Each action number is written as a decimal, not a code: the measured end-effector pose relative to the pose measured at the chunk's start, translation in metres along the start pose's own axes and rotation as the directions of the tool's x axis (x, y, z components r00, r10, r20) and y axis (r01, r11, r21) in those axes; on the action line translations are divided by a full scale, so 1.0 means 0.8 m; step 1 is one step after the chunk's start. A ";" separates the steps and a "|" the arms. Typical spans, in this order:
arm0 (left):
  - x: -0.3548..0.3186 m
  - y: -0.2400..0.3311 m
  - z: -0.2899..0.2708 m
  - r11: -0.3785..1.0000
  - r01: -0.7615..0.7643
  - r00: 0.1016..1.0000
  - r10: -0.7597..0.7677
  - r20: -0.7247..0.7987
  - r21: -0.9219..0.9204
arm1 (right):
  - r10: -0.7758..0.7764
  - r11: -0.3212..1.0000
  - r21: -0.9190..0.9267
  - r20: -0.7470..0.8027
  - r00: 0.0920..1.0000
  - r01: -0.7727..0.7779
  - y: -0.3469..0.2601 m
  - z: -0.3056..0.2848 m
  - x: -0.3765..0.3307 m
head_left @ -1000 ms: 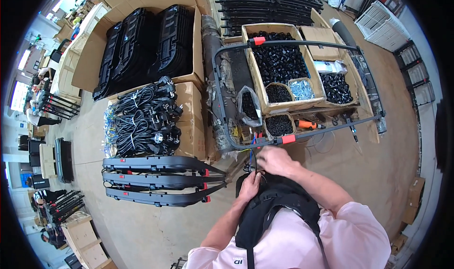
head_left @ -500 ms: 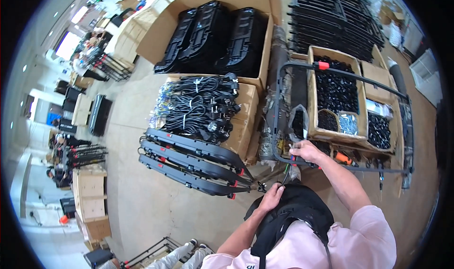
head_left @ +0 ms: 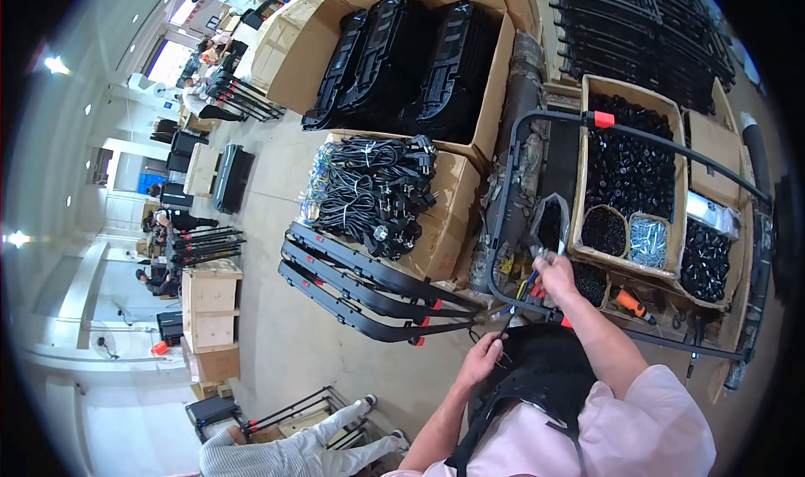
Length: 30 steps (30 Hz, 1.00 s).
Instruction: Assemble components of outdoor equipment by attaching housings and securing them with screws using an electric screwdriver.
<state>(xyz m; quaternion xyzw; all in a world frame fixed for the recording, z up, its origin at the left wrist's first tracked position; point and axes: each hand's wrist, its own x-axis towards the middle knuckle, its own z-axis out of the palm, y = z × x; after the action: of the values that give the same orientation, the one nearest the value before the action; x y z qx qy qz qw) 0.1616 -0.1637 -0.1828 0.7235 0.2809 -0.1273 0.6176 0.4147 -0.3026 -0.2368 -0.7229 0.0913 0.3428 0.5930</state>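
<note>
My right hand (head_left: 555, 274) is closed on a small tool with a yellow and blue handle, held against the lower bar of a black tubular frame (head_left: 537, 116) that has red-orange clips. My left hand (head_left: 481, 362) grips the near edge of a black panel (head_left: 545, 368) lying in front of my chest, close to the tips of three long black rails (head_left: 369, 292). A thin black wire runs between my two hands. Just beyond the right hand, cardboard boxes hold black small parts (head_left: 625, 163) and silver screws (head_left: 648, 241).
A carton piled with coiled black cables (head_left: 369, 192) sits left of the frame, and a big box of black casings (head_left: 402, 49) lies behind it. An orange-handled tool (head_left: 631, 303) rests by the boxes. A seated person's legs (head_left: 293, 448) show below left; others work far left.
My view has swung left, bringing more floor and a seated person into sight. My right hand has moved from the panel up to the frame's lower bar; my left hand stays on the panel edge.
</note>
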 end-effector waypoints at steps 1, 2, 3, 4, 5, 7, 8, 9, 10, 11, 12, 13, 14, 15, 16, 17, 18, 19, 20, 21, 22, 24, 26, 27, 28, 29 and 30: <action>0.009 -0.010 0.002 0.999 0.036 0.999 -0.035 0.022 -0.009 | -0.007 0.999 0.037 -0.050 0.999 0.009 -0.022 0.000 -0.007; 0.013 -0.020 0.004 0.997 0.070 0.997 -0.069 0.046 -0.020 | 0.016 0.993 0.117 -0.016 1.000 -0.014 -0.023 0.007 -0.008; 0.017 -0.016 0.009 0.997 0.074 0.996 -0.073 0.046 -0.017 | 0.019 0.993 0.121 -0.014 1.000 -0.017 -0.024 0.007 -0.006; 0.021 -0.011 0.015 0.996 0.080 0.997 -0.080 0.008 -0.030 | -0.026 0.983 0.177 -0.070 0.997 0.038 -0.026 0.006 -0.004; 0.026 -0.004 0.020 0.995 0.084 0.996 -0.085 -0.026 -0.044 | -0.069 0.969 0.228 -0.132 0.989 0.098 -0.026 0.003 -0.001; 0.039 0.018 0.027 0.998 0.049 0.995 -0.052 -0.082 -0.031 | -0.036 0.949 0.304 -0.148 0.988 0.080 -0.021 -0.014 0.020; 0.046 0.010 0.021 0.998 0.011 0.997 -0.016 -0.071 -0.057 | -0.043 0.954 0.289 -0.149 0.988 0.085 -0.038 -0.015 0.018; 0.052 0.006 0.019 0.990 0.020 0.999 -0.024 -0.031 -0.138 | -0.049 0.957 0.274 -0.166 0.985 0.094 -0.057 -0.020 0.018; 0.057 0.002 0.018 0.985 0.029 0.999 -0.031 -0.008 -0.171 | -0.053 0.960 0.262 -0.192 0.980 0.103 -0.065 -0.026 0.026; 0.063 -0.001 0.020 0.978 0.038 0.999 -0.035 0.020 -0.204 | -0.074 0.952 0.276 -0.210 0.975 0.132 -0.075 -0.035 0.033; 0.066 0.002 0.022 0.977 0.024 1.000 -0.020 0.025 -0.210 | -0.118 0.944 0.278 -0.219 0.969 0.178 -0.082 -0.041 0.038; 0.071 0.006 0.023 0.976 0.010 1.000 -0.004 0.030 -0.217 | -0.163 0.934 0.278 -0.229 0.960 0.225 -0.090 -0.045 0.043; 0.075 0.008 0.024 0.975 0.038 0.999 -0.031 0.032 -0.219 | -0.186 0.928 0.278 -0.228 0.956 0.247 -0.097 -0.047 0.050; 0.079 0.008 0.025 0.977 0.019 1.000 -0.015 0.018 -0.213 | -0.209 0.923 0.277 -0.224 0.952 0.268 -0.107 -0.047 0.053; 0.082 0.009 0.026 0.969 0.011 1.000 -0.009 0.010 -0.247 | -0.213 0.916 0.310 -0.167 0.963 0.256 -0.115 -0.048 0.052; 0.087 0.009 0.025 0.961 0.000 1.000 -0.001 -0.002 -0.277 | -0.229 0.923 0.290 -0.108 0.967 0.251 -0.117 -0.047 0.050; 0.090 0.009 0.028 0.951 0.015 1.000 -0.020 -0.012 -0.309 | -0.218 0.967 0.117 -0.073 0.973 0.226 -0.113 -0.051 0.042; 0.089 0.008 0.029 0.949 0.013 1.000 -0.013 0.002 -0.315 | -0.199 0.979 -0.060 -0.040 0.979 0.196 -0.106 -0.053 0.028; 0.091 0.010 0.033 0.943 0.031 0.999 -0.026 0.019 -0.330 | -0.131 0.950 -0.293 -0.054 0.990 0.110 -0.122 -0.061 -0.004; 0.092 0.011 0.037 0.938 0.050 0.999 -0.040 0.034 -0.344 | -0.462 0.794 -0.503 -0.137 0.876 0.341 -0.042 -0.058 0.035; 0.091 0.004 0.035 0.916 0.028 1.000 -0.022 0.019 -0.401 | -0.226 0.891 -0.407 -0.014 0.974 0.200 -0.063 -0.050 0.014; 0.093 -0.001 0.036 0.906 0.015 1.000 -0.005 0.023 -0.422 | 0.013 0.956 -0.292 0.138 0.990 0.029 -0.083 -0.028 -0.004; 0.094 0.004 0.036 0.900 0.006 0.999 0.012 0.039 -0.435 | -0.102 0.915 -0.382 0.090 0.991 0.129 -0.079 -0.008 0.005; 0.095 0.007 0.036 0.898 0.018 0.999 0.004 0.050 -0.439 | -0.104 0.915 -0.383 0.081 0.991 0.127 -0.074 0.000 0.014; 0.097 0.011 0.037 0.896 0.031 0.998 -0.005 0.061 -0.443 | -0.263 0.879 -0.398 0.054 0.963 0.262 -0.069 0.009 0.024; 0.097 0.016 0.036 0.896 0.032 0.998 -0.006 0.061 -0.443 | -0.414 0.820 -0.418 0.038 0.909 0.391 -0.073 0.019 0.025; 0.098 0.022 0.036 0.887 0.081 0.996 -0.062 0.056 -0.454 | -0.379 0.834 -0.399 0.083 0.921 0.380 -0.077 0.025 0.028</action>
<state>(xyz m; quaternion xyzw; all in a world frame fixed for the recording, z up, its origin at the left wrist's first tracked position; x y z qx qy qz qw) 0.2401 -0.1737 -0.2158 0.5447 0.3171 -0.0951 0.7705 0.4571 -0.2611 -0.2023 -0.8340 -0.1275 0.2300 0.4851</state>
